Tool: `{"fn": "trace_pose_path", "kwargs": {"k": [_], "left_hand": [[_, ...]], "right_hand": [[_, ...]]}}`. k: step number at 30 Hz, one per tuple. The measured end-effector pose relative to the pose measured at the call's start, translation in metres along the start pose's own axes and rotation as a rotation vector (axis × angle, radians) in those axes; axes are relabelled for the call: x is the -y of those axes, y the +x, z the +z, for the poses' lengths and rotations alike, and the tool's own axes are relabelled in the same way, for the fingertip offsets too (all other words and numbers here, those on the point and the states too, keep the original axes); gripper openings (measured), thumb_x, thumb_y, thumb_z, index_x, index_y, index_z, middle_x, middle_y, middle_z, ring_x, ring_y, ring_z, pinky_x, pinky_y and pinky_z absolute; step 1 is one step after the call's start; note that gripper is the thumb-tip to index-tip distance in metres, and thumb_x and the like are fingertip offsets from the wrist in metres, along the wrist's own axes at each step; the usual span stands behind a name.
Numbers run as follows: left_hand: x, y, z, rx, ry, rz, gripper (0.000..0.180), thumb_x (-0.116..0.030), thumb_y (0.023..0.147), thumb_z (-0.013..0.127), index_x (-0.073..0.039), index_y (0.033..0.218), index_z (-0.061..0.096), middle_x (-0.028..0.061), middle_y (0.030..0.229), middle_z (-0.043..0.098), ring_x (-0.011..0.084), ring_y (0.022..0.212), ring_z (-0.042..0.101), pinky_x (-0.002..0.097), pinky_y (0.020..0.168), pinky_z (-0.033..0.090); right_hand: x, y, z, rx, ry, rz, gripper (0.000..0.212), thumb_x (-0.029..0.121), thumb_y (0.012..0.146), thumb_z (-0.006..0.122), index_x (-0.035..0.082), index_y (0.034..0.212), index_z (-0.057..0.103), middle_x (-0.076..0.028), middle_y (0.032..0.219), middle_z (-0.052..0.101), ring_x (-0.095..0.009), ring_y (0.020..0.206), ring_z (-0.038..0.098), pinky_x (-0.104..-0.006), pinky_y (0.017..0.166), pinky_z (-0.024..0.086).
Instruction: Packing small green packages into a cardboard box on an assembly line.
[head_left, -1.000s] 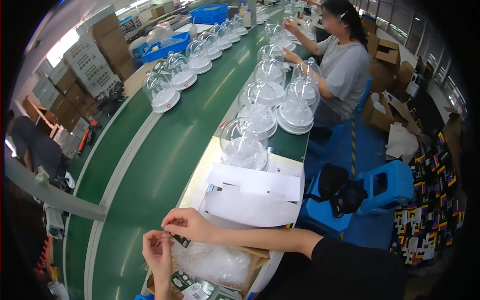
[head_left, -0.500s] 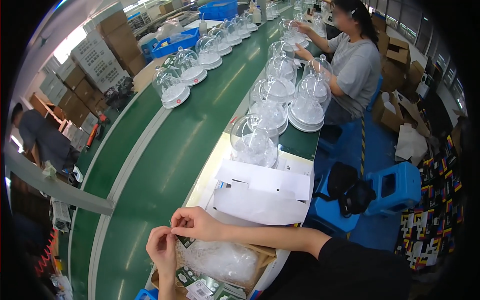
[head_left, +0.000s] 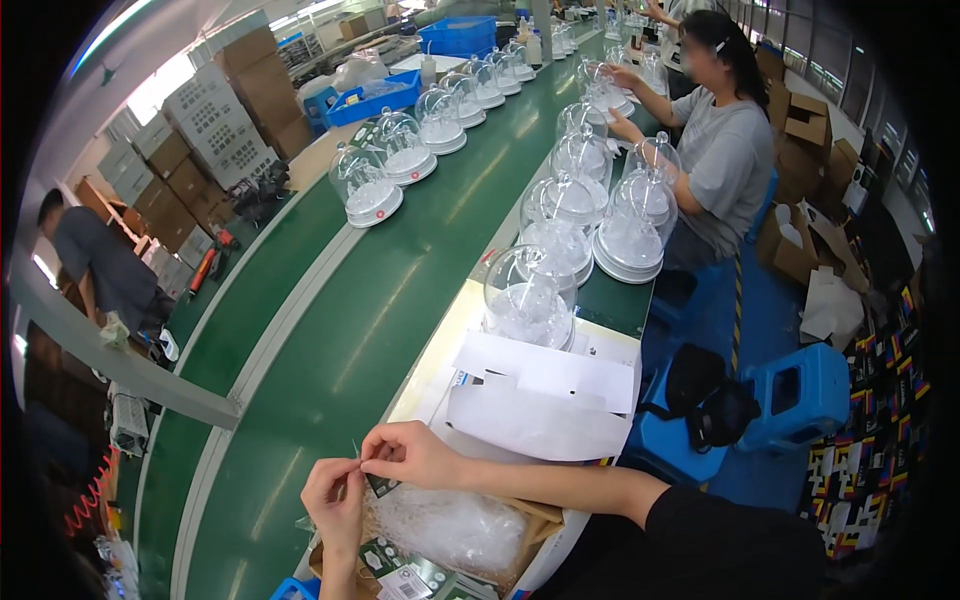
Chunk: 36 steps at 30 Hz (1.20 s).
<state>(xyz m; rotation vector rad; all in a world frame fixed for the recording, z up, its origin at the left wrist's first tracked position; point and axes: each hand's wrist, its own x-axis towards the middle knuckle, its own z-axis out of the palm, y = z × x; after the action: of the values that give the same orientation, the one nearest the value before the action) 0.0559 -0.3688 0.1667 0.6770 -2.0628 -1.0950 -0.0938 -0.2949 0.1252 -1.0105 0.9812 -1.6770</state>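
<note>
My left hand (head_left: 333, 495) and my right hand (head_left: 412, 455) meet fingertip to fingertip over the near end of the bench. Both are closed in a pinch on a thin strand (head_left: 355, 447), whose end sticks up between them; its kind is too small to make out. Just under my right hand shows a small dark green card (head_left: 382, 486); whether the strand joins it I cannot tell. Below lies an open brown carton (head_left: 545, 520) with a clear plastic bag (head_left: 455, 530) of transparent pieces. More green printed cards (head_left: 385, 555) lie by my left wrist.
White cut cardboard (head_left: 540, 390) lies beyond my right forearm. Clear domes on white bases (head_left: 530, 300) stand farther along the bench; another row (head_left: 375, 195) lines the green belt (head_left: 360, 350). A co-worker (head_left: 725, 150) handles a dome at far right. Blue stools (head_left: 800, 395) stand right.
The view has shifted, so the scene sits slightly lower and to the right. My hands stay pinched together, and the strand's end now shows more clearly above the fingertips.
</note>
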Motion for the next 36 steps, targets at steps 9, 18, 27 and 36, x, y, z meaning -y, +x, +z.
{"fn": "trace_pose_path", "kwargs": {"k": [9, 18, 27, 36], "left_hand": [[-0.004, 0.000, -0.002, 0.013, 0.145, 0.037, 0.016, 0.008, 0.082, 0.062, 0.002, 0.097, 0.064, 0.0066, 0.086, 0.063, 0.0119, 0.078, 0.061, 0.0227, 0.070, 0.050], [-0.005, 0.000, -0.002, 0.000, 0.137, 0.016, 0.020, 0.006, 0.083, 0.062, 0.003, 0.103, 0.060, 0.0070, 0.086, 0.064, 0.0124, 0.080, 0.063, 0.0241, 0.074, 0.051], [-0.008, -0.001, 0.001, -0.015, 0.171, 0.080, 0.023, 0.011, 0.077, 0.064, 0.003, 0.099, 0.062, 0.0090, 0.081, 0.063, 0.0145, 0.073, 0.063, 0.0247, 0.067, 0.051], [-0.003, -0.001, -0.001, 0.020, 0.200, 0.090, 0.024, 0.010, 0.076, 0.065, 0.002, 0.098, 0.062, 0.0101, 0.081, 0.064, 0.0155, 0.071, 0.063, 0.0258, 0.067, 0.051]], "right_hand": [[0.010, -0.003, 0.001, -0.018, -0.198, -0.080, 0.009, 0.007, 0.084, 0.068, 0.001, 0.090, 0.063, -0.002, 0.082, 0.063, -0.006, 0.072, 0.060, -0.0207, 0.061, 0.048], [0.015, -0.003, -0.001, -0.026, -0.246, -0.118, 0.009, 0.006, 0.084, 0.066, 0.001, 0.091, 0.065, -0.004, 0.083, 0.063, -0.008, 0.067, 0.060, -0.0216, 0.059, 0.048], [0.015, -0.006, 0.000, -0.037, -0.327, -0.151, 0.008, 0.005, 0.084, 0.064, 0.000, 0.091, 0.063, -0.004, 0.084, 0.062, -0.009, 0.067, 0.059, -0.0227, 0.059, 0.049], [0.014, -0.006, 0.000, -0.008, -0.502, -0.245, 0.008, 0.006, 0.084, 0.063, 0.000, 0.089, 0.062, -0.006, 0.085, 0.061, -0.013, 0.067, 0.059, -0.0246, 0.060, 0.049]]}}
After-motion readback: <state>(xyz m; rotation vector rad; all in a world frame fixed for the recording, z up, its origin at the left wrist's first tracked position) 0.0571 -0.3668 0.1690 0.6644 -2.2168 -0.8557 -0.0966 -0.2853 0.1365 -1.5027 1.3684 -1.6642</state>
